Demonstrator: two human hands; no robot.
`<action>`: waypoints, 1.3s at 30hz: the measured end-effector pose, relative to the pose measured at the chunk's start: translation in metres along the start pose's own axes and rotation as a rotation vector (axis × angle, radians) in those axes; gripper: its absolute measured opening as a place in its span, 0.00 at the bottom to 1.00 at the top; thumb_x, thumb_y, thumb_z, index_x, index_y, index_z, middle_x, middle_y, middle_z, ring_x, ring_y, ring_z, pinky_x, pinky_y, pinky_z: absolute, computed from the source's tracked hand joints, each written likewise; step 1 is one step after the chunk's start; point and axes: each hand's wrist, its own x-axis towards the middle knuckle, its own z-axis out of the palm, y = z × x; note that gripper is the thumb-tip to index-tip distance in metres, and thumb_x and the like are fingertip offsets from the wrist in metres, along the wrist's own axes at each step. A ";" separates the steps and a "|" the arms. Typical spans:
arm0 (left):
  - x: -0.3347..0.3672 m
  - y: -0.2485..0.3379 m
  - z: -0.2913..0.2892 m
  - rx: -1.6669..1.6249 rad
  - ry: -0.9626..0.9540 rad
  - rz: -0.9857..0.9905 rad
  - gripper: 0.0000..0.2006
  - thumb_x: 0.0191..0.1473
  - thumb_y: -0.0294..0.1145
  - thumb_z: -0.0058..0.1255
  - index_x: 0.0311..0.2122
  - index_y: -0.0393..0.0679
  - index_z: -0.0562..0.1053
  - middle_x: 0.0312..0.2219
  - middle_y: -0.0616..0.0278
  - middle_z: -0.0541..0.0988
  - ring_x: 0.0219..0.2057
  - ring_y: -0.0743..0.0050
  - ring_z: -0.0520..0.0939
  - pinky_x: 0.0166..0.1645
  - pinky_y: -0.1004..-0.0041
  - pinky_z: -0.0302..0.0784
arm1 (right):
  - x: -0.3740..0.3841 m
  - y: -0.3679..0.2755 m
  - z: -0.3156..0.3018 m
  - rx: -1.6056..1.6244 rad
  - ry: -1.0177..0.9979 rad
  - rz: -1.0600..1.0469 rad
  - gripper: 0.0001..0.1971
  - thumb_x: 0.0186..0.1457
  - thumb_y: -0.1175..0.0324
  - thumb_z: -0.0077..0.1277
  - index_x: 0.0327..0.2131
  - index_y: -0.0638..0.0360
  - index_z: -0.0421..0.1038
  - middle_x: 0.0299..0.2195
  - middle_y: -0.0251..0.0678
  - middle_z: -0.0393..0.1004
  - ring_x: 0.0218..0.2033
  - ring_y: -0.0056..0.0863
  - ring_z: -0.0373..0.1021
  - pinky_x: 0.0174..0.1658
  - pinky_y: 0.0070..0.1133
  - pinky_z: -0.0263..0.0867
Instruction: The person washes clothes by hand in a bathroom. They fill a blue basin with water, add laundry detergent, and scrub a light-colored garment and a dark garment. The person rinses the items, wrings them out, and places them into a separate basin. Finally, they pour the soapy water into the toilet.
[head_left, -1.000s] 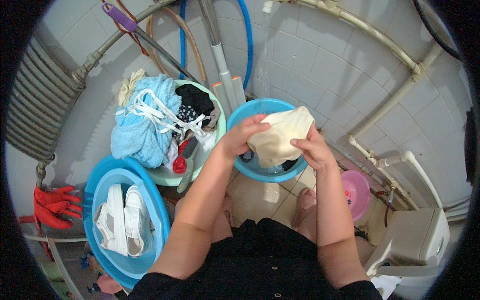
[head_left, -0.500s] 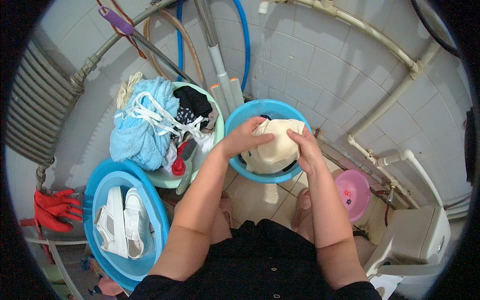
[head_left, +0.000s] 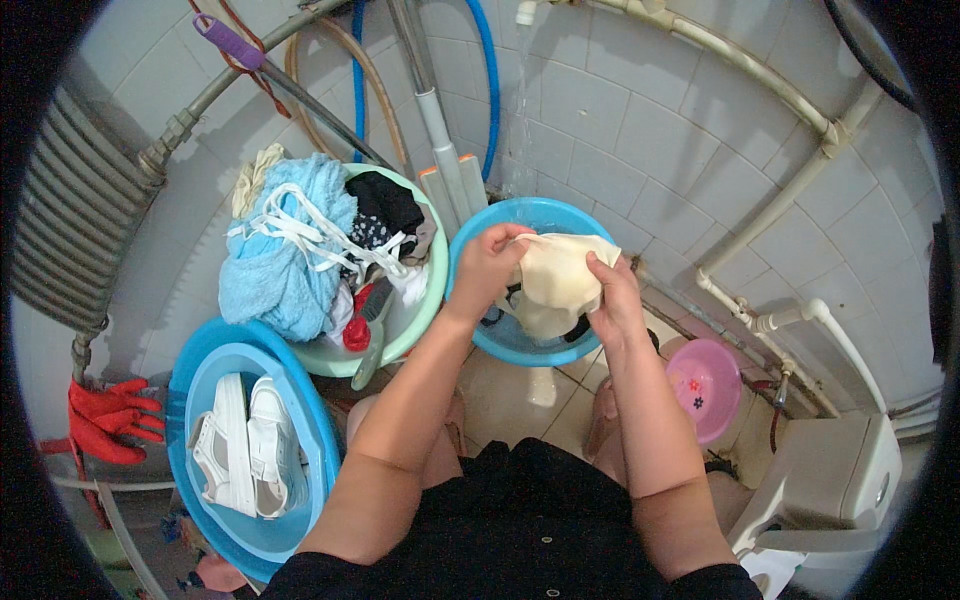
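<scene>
1. Two bare hands grasp one cream cloth (head_left: 562, 280): the left hand (head_left: 485, 270) pinches its upper left edge, the right hand (head_left: 617, 292) grips its right edge, thumb on top.
2. The cloth spans the gap between the hands, its middle hanging over a round blue basin (head_left: 532, 354). Whether it touches the water cannot be told.
3. Below the hands, that basin holds water and some dark items, partly hidden by the cloth.
4. Beyond the hands, water (head_left: 519, 120) falls from a white tap (head_left: 526, 12) toward the basin's far side.
5. Left of the left hand, a pale green basin (head_left: 428, 310) is heaped with a light blue cloth (head_left: 275, 285), white straps (head_left: 298, 238), dark clothes (head_left: 385, 200) and a brush (head_left: 370, 352) with a green handle.
6. Farther left and nearer the body, white shoes (head_left: 272, 440) sit in a light blue tub (head_left: 240, 357); a red glove (head_left: 112, 420) hangs beyond it.
7. Right of the right hand and nearer the body, a pink basin (head_left: 720, 372) stands on the floor.
</scene>
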 end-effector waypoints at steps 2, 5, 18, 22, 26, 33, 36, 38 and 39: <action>0.001 0.000 -0.003 -0.274 -0.092 -0.123 0.09 0.47 0.25 0.47 0.36 0.40 0.70 0.29 0.61 0.75 0.33 0.71 0.75 0.38 0.73 0.71 | -0.002 0.001 -0.001 0.108 -0.039 0.120 0.19 0.53 0.71 0.47 0.49 0.60 0.60 0.45 0.40 0.68 0.44 0.36 0.67 0.47 0.31 0.65; 0.005 -0.014 -0.009 -0.550 -0.142 -0.247 0.10 0.44 0.23 0.47 0.35 0.42 0.68 0.32 0.59 0.74 0.34 0.69 0.75 0.38 0.72 0.72 | -0.006 0.004 0.000 0.131 -0.100 0.251 0.21 0.52 0.72 0.47 0.50 0.62 0.58 0.46 0.40 0.67 0.46 0.35 0.67 0.48 0.30 0.65; -0.003 -0.008 0.006 -0.214 -0.217 -0.247 0.28 0.50 0.33 0.52 0.56 0.39 0.59 0.45 0.57 0.72 0.42 0.73 0.74 0.47 0.74 0.69 | -0.006 0.003 0.001 -0.129 -0.018 -0.015 0.28 0.44 0.80 0.46 0.52 0.55 0.56 0.46 0.36 0.66 0.46 0.35 0.65 0.48 0.30 0.63; -0.003 -0.011 0.006 -0.043 -0.164 -0.128 0.23 0.52 0.35 0.50 0.52 0.38 0.63 0.41 0.59 0.74 0.39 0.76 0.75 0.45 0.76 0.69 | -0.009 0.004 0.005 -0.191 0.024 -0.047 0.27 0.44 0.82 0.45 0.51 0.57 0.57 0.44 0.36 0.67 0.45 0.32 0.66 0.47 0.27 0.63; 0.005 -0.018 -0.001 -0.181 -0.010 -0.143 0.18 0.55 0.36 0.46 0.49 0.37 0.67 0.39 0.59 0.75 0.37 0.76 0.75 0.42 0.76 0.70 | -0.009 0.010 0.006 -0.239 0.017 -0.156 0.27 0.45 0.82 0.47 0.52 0.58 0.56 0.46 0.37 0.66 0.47 0.32 0.65 0.49 0.27 0.62; 0.008 -0.030 0.002 -0.612 0.020 -0.199 0.15 0.57 0.35 0.41 0.48 0.41 0.67 0.38 0.61 0.74 0.38 0.74 0.75 0.42 0.74 0.71 | -0.010 0.021 0.012 -0.163 0.044 -0.035 0.23 0.50 0.71 0.49 0.51 0.59 0.58 0.46 0.38 0.67 0.46 0.32 0.65 0.50 0.29 0.61; -0.004 -0.011 0.013 -0.594 -0.067 -0.256 0.14 0.57 0.32 0.42 0.48 0.42 0.66 0.36 0.62 0.73 0.38 0.76 0.74 0.42 0.75 0.72 | -0.011 0.015 0.007 0.156 0.045 0.359 0.22 0.54 0.60 0.47 0.49 0.60 0.60 0.47 0.39 0.67 0.47 0.34 0.65 0.52 0.31 0.60; -0.007 -0.007 0.012 -0.495 -0.237 -0.218 0.14 0.56 0.32 0.44 0.48 0.43 0.65 0.38 0.62 0.73 0.40 0.75 0.74 0.44 0.72 0.72 | -0.009 0.017 0.002 0.308 0.018 0.492 0.22 0.56 0.53 0.44 0.47 0.61 0.63 0.45 0.41 0.69 0.47 0.37 0.65 0.52 0.32 0.60; -0.008 -0.006 0.012 -0.443 -0.327 -0.202 0.15 0.55 0.32 0.45 0.48 0.43 0.65 0.39 0.62 0.73 0.42 0.74 0.74 0.45 0.71 0.72 | 0.000 0.023 -0.011 0.318 0.014 0.421 0.22 0.56 0.55 0.44 0.47 0.61 0.63 0.46 0.41 0.68 0.47 0.37 0.65 0.52 0.33 0.59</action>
